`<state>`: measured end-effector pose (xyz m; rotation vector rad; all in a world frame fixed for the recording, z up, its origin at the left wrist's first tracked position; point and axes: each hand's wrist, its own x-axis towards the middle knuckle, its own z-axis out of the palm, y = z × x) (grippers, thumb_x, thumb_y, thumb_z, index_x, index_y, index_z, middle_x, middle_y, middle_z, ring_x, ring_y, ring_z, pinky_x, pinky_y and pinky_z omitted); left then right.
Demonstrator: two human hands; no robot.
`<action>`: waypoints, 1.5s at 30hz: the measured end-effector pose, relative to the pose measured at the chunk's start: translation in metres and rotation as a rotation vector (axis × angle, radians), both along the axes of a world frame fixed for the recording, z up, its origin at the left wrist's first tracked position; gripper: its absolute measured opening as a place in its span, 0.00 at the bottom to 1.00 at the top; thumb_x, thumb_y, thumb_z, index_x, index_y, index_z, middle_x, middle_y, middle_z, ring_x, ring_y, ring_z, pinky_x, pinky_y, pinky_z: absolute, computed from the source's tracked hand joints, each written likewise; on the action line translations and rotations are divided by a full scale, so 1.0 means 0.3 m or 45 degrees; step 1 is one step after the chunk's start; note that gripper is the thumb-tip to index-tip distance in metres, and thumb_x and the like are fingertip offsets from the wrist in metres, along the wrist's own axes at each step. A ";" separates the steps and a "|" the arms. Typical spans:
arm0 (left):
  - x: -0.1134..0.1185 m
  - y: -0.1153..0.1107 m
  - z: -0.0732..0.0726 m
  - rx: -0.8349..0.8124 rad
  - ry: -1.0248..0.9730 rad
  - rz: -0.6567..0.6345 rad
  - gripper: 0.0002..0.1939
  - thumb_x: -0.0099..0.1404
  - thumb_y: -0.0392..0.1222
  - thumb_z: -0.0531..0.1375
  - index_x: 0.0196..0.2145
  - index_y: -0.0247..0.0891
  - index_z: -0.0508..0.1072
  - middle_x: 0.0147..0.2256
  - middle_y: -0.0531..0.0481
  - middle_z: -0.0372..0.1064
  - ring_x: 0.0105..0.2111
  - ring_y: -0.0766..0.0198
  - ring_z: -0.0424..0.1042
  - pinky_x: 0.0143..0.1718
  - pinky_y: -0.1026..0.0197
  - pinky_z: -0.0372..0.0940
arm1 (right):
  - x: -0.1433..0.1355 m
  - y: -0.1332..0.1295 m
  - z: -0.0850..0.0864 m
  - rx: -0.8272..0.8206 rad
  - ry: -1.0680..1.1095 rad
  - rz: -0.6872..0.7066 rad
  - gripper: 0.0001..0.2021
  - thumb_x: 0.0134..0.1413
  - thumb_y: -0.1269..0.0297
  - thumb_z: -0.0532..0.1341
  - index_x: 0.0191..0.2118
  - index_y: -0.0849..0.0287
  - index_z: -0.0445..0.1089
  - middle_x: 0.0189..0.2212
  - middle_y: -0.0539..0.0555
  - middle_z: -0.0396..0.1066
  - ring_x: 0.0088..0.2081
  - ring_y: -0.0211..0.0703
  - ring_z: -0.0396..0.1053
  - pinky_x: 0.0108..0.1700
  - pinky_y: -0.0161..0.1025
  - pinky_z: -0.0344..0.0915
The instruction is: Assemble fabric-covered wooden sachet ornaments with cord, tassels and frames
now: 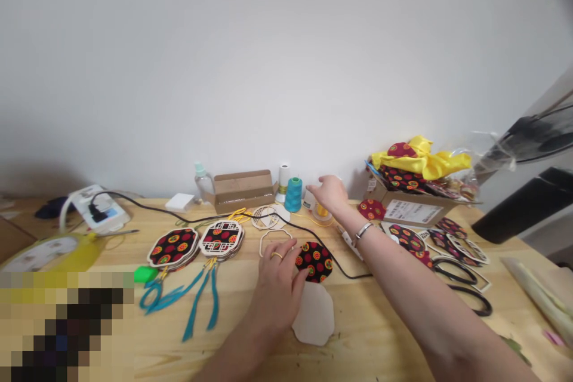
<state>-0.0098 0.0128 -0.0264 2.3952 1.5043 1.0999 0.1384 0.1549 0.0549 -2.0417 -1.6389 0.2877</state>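
An octagonal piece of black fabric [317, 264] printed with red and orange flowers lies near the middle of the wooden worktop [367, 337], just beyond a blank off-white board [314, 313] with a scalloped outline. The left hand [280, 271] is at the fabric's left edge, palm down, fingers loosely bent and thumb apart from them; whether it pinches the cloth cannot be told. Its fingers overlap a thin pale frame [263, 239]. The right hand [330, 193] reaches toward the wall, thumb and fingers apart, over a spool of yellow cord [321, 212]; its grip cannot be made out. Left of that hand stand a cone of teal thread [293, 194] and an open brown carton [245, 202], whose inside is mostly hidden. A clear bottle [203, 182] with a pale green cap stands beside the carton. At the right, a cardboard box [380, 193] is heaped with yellow satin [423, 162], flower-printed cloth and plastic wrapping; the white label [412, 212] on its front carries print too small to read. Two decorated stacks [173, 248] [221, 237] with teal tassels [212, 301] lie to the left, and black-handled scissors [487, 308] to the right.
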 end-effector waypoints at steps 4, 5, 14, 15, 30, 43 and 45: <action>0.003 -0.007 0.019 -0.037 -0.034 -0.005 0.14 0.61 0.34 0.55 0.45 0.34 0.71 0.49 0.40 0.69 0.49 0.50 0.64 0.51 0.41 0.61 | -0.006 0.017 -0.005 0.000 0.013 -0.008 0.17 0.48 0.54 0.61 0.39 0.62 0.74 0.39 0.63 0.75 0.45 0.52 0.71 0.41 0.40 0.65; 0.004 -0.009 0.023 -0.048 -0.038 -0.013 0.15 0.61 0.34 0.55 0.46 0.34 0.71 0.48 0.40 0.69 0.49 0.51 0.64 0.51 0.41 0.61 | -0.006 0.021 -0.008 0.007 0.018 -0.013 0.16 0.48 0.54 0.61 0.38 0.62 0.74 0.38 0.63 0.75 0.44 0.51 0.72 0.40 0.40 0.65; 0.005 -0.014 0.037 -0.047 -0.104 -0.042 0.14 0.62 0.34 0.54 0.47 0.34 0.70 0.47 0.41 0.69 0.48 0.53 0.65 0.52 0.46 0.61 | 0.014 -0.013 0.033 0.120 0.057 -0.019 0.19 0.48 0.54 0.60 0.42 0.62 0.73 0.36 0.61 0.75 0.40 0.51 0.73 0.37 0.39 0.64; 0.004 -0.015 0.042 -0.047 -0.122 -0.037 0.15 0.63 0.34 0.53 0.47 0.35 0.69 0.48 0.41 0.68 0.49 0.54 0.65 0.52 0.46 0.61 | 0.020 -0.035 0.052 0.142 0.063 -0.009 0.20 0.48 0.54 0.60 0.43 0.62 0.73 0.34 0.61 0.75 0.38 0.51 0.73 0.35 0.39 0.64; 0.032 -0.058 0.103 -0.546 -0.388 -0.342 0.22 0.60 0.45 0.58 0.52 0.39 0.64 0.45 0.44 0.70 0.43 0.55 0.68 0.43 0.54 0.63 | 0.098 -0.477 0.095 0.047 0.596 0.722 0.11 0.49 0.56 0.62 0.29 0.60 0.72 0.12 0.41 0.48 0.14 0.28 0.44 0.14 0.28 0.41; 0.069 -0.084 0.089 -1.027 -0.862 -0.396 0.14 0.57 0.47 0.62 0.37 0.36 0.69 0.31 0.51 0.70 0.30 0.64 0.67 0.30 0.63 0.61 | 0.164 -0.511 -0.147 1.088 -0.561 1.056 0.19 0.54 0.74 0.57 0.49 0.46 0.67 0.33 0.50 0.69 0.27 0.36 0.63 0.27 0.35 0.59; 0.071 -0.090 0.086 -1.000 -0.801 -0.364 0.11 0.56 0.45 0.62 0.33 0.36 0.68 0.27 0.54 0.66 0.27 0.67 0.64 0.26 0.65 0.58 | 0.157 -0.509 -0.152 1.170 -0.645 1.129 0.19 0.54 0.76 0.57 0.49 0.49 0.67 0.37 0.52 0.67 0.30 0.37 0.64 0.28 0.36 0.60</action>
